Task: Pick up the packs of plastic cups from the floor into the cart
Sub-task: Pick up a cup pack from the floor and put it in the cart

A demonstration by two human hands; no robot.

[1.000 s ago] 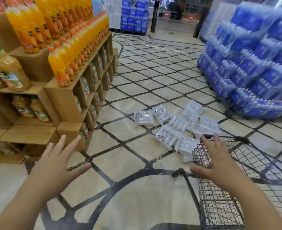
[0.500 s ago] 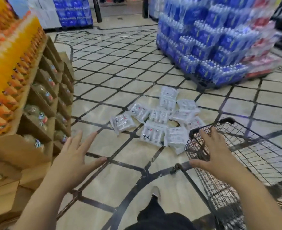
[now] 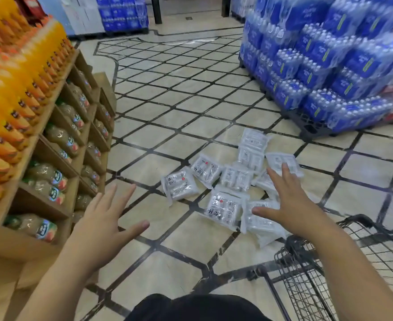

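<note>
Several clear packs of plastic cups (image 3: 223, 206) lie scattered in a loose heap on the tiled floor, in the middle of the view. The black wire cart (image 3: 343, 272) stands at the lower right, its near corner just right of the heap; no pack shows inside it. My right hand (image 3: 283, 200) hovers over the right side of the heap, fingers spread, holding nothing. My left hand (image 3: 105, 223) is stretched out over bare floor left of the packs, also open with nothing in it.
A wooden shelf rack (image 3: 59, 144) full of juice bottles fills the left side. A tall stack of blue shrink-wrapped water bottles (image 3: 325, 66) on a pallet stands at the right rear. Tiled floor (image 3: 179, 93) stretches beyond the heap.
The view has closed in on the heap. My right hand has left the cart's rim and moved forward over the packs; my left hand has also reached forward.
</note>
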